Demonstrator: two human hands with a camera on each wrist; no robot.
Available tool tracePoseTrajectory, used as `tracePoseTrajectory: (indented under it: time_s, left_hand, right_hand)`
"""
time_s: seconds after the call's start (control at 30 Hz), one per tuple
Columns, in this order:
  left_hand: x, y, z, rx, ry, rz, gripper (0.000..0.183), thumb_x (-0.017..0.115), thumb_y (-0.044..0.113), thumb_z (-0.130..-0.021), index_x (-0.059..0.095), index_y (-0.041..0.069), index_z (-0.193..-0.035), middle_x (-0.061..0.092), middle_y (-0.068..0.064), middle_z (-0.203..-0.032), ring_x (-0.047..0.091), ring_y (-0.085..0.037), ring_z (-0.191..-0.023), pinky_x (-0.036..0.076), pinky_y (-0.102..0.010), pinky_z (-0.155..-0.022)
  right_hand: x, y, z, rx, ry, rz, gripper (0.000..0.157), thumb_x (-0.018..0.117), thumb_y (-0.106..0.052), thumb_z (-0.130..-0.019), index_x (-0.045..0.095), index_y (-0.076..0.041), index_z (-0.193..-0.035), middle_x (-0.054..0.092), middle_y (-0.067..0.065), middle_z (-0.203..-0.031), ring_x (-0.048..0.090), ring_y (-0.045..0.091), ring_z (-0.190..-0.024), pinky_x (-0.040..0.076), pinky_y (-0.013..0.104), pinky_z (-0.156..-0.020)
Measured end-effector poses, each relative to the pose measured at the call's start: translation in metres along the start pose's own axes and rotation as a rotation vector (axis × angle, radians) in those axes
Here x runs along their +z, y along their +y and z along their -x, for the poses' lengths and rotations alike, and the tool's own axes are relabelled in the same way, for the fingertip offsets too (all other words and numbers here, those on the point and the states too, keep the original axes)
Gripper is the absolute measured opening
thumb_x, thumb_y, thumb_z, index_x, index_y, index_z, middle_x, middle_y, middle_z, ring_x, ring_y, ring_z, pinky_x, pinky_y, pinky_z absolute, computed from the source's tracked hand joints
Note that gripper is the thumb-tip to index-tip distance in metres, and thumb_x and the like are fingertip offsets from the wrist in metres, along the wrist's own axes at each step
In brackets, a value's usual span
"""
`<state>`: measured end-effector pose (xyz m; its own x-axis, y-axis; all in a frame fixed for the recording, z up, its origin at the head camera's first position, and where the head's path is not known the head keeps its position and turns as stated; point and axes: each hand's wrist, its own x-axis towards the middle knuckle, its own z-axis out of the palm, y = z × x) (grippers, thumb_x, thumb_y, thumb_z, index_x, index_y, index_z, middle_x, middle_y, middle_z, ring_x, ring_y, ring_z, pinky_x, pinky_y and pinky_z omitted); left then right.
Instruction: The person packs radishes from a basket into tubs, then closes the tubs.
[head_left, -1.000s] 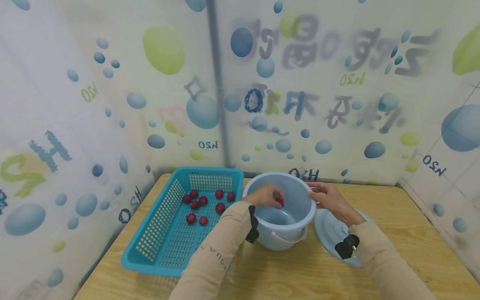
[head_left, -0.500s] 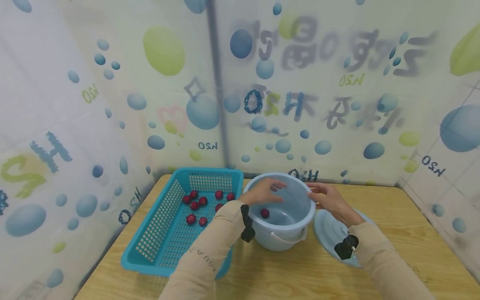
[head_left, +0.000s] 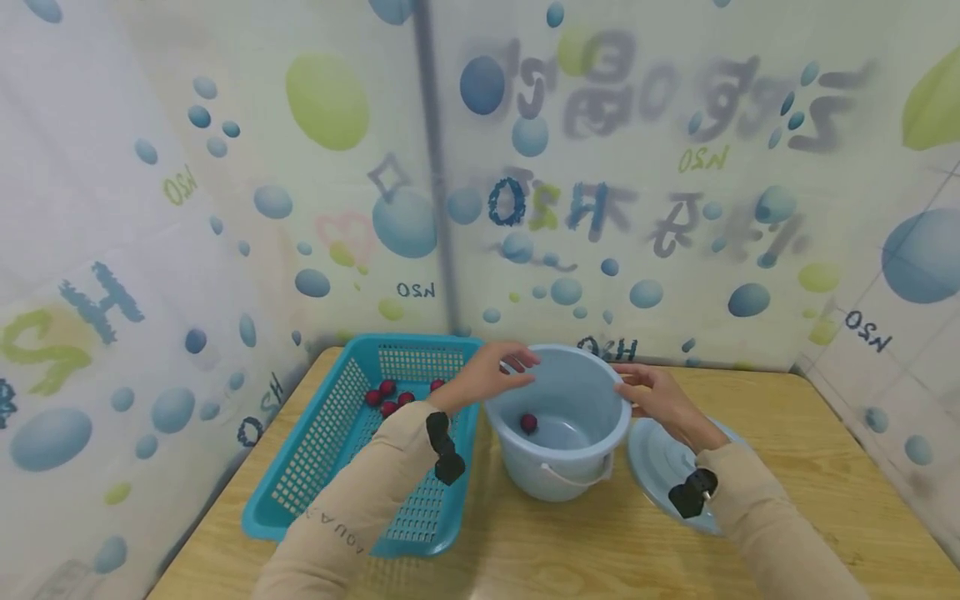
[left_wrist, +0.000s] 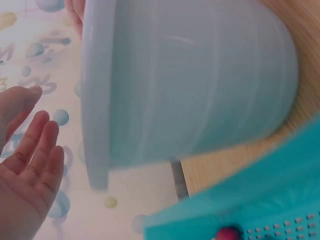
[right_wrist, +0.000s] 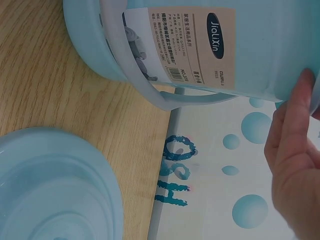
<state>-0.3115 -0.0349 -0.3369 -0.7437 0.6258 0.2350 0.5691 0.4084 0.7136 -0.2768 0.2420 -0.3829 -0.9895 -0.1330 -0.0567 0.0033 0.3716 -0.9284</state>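
Note:
My left hand [head_left: 491,372] hovers at the left rim of a light blue bucket [head_left: 551,479], between it and a turquoise basket [head_left: 408,338]. Its fingers are loosely spread with nothing in them, as the left wrist view also shows. One dark red, round, plum-like fruit [head_left: 528,423] lies on the bucket floor. My right hand [head_left: 656,400] grips the bucket's right rim. In the right wrist view its fingers [right_wrist: 295,110] lie against the outer wall, while the thumb is hidden. Several similar red fruits [head_left: 387,388] lie in the basket, some covered by my left arm.
A light blue lid [head_left: 660,458] lies on the wooden table [head_left: 810,467], right of the bucket and partly under my right forearm. The bucket's handle [head_left: 577,482] hangs down in front. A wall sheet [head_left: 645,208] with printed bubbles stands behind the table.
My left hand let go of the red fruit inside the bucket, then drew out leftward toward the basket with its fingers loosened. The right hand stayed on the rim.

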Motion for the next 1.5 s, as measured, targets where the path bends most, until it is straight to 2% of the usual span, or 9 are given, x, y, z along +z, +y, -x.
tracePoseTrajectory:
  time_s: [0.23, 0.37, 0.6, 0.73, 0.83, 0.93, 1.13, 1.3, 1.5]
  left_hand:
    - [-0.012, -0.013, 0.022, 0.013, 0.087, 0.028, 0.017, 0.060, 0.011, -0.084, 0.062, 0.005, -0.100, 0.061, -0.009, -0.100, 0.057, -0.016, -0.084, 0.049, -0.030, -0.073]
    - [-0.017, -0.021, 0.034, -0.026, 0.154, 0.020, 0.018, 0.060, 0.011, -0.084, 0.062, 0.003, -0.100, 0.062, -0.008, -0.097, 0.057, -0.017, -0.084, 0.049, -0.030, -0.072]
    - [-0.026, -0.019, 0.057, -0.111, 0.217, 0.058, 0.018, 0.058, 0.000, -0.083, 0.059, -0.007, -0.100, 0.060, -0.019, -0.095, 0.056, -0.031, -0.089, 0.047, -0.042, -0.076]
    - [-0.021, -0.053, 0.063, -0.136, 0.237, 0.046, 0.018, 0.058, 0.003, -0.084, 0.059, -0.004, -0.100, 0.061, -0.017, -0.097, 0.058, -0.027, -0.088, 0.049, -0.036, -0.076]
    - [-0.016, -0.080, 0.066, -0.189, 0.259, 0.032, 0.018, 0.059, 0.007, -0.084, 0.061, 0.000, -0.100, 0.061, -0.014, -0.098, 0.058, -0.024, -0.089, 0.048, -0.035, -0.077]
    - [-0.012, -0.095, 0.068, -0.269, 0.286, 0.028, 0.019, 0.059, 0.007, -0.083, 0.060, 0.001, -0.101, 0.061, -0.014, -0.099, 0.055, -0.025, -0.091, 0.046, -0.040, -0.081]
    - [-0.005, -0.120, 0.074, -0.373, 0.297, -0.006, 0.025, 0.061, 0.007, -0.081, 0.059, -0.002, -0.104, 0.058, -0.017, -0.105, 0.053, -0.031, -0.098, 0.044, -0.043, -0.083]
    - [-0.002, -0.133, 0.079, -0.421, 0.274, -0.031, 0.027, 0.062, 0.007, -0.080, 0.059, -0.001, -0.105, 0.055, -0.017, -0.110, 0.051, -0.033, -0.100, 0.045, -0.044, -0.081]
    - [0.002, -0.143, 0.079, -0.449, 0.237, -0.085, 0.030, 0.064, 0.008, -0.079, 0.058, -0.002, -0.107, 0.058, -0.016, -0.104, 0.053, -0.030, -0.094, 0.045, -0.043, -0.079]
  right_hand:
    - [-0.001, 0.002, 0.000, -0.004, 0.002, 0.011, 0.046, 0.053, -0.021, -0.090, 0.040, -0.001, -0.129, 0.047, 0.023, -0.118, 0.054, 0.027, -0.096, 0.051, 0.038, -0.076]
    - [-0.001, 0.004, 0.000, -0.004, 0.001, 0.003, 0.046, 0.053, -0.021, -0.089, 0.041, -0.001, -0.129, 0.047, 0.023, -0.118, 0.054, 0.027, -0.096, 0.051, 0.038, -0.076]
    - [0.000, 0.004, -0.001, -0.009, -0.003, -0.017, 0.045, 0.053, -0.019, -0.089, 0.041, -0.001, -0.129, 0.048, 0.023, -0.115, 0.055, 0.026, -0.094, 0.051, 0.038, -0.076]
    - [0.000, 0.003, 0.000, -0.003, -0.003, -0.015, 0.046, 0.053, -0.020, -0.089, 0.040, -0.001, -0.129, 0.049, 0.022, -0.114, 0.055, 0.024, -0.092, 0.051, 0.037, -0.075]
    - [0.000, 0.003, 0.001, -0.003, -0.004, -0.008, 0.047, 0.053, -0.021, -0.089, 0.040, -0.001, -0.129, 0.049, 0.022, -0.113, 0.055, 0.024, -0.091, 0.051, 0.037, -0.075]
    - [0.000, 0.003, 0.001, -0.008, -0.001, -0.008, 0.047, 0.053, -0.021, -0.089, 0.041, -0.001, -0.129, 0.048, 0.022, -0.114, 0.055, 0.025, -0.092, 0.051, 0.037, -0.075]
    - [0.001, 0.003, 0.001, -0.011, 0.008, -0.014, 0.046, 0.054, -0.022, -0.089, 0.042, -0.002, -0.129, 0.048, 0.021, -0.115, 0.054, 0.025, -0.094, 0.051, 0.037, -0.075]
    - [0.002, 0.002, 0.001, -0.005, 0.004, -0.016, 0.047, 0.054, -0.022, -0.089, 0.041, -0.002, -0.129, 0.048, 0.021, -0.114, 0.053, 0.026, -0.094, 0.051, 0.038, -0.075]
    - [0.001, 0.001, 0.000, -0.001, 0.013, -0.009, 0.046, 0.054, -0.022, -0.089, 0.042, -0.003, -0.129, 0.048, 0.021, -0.115, 0.052, 0.027, -0.095, 0.051, 0.037, -0.074]
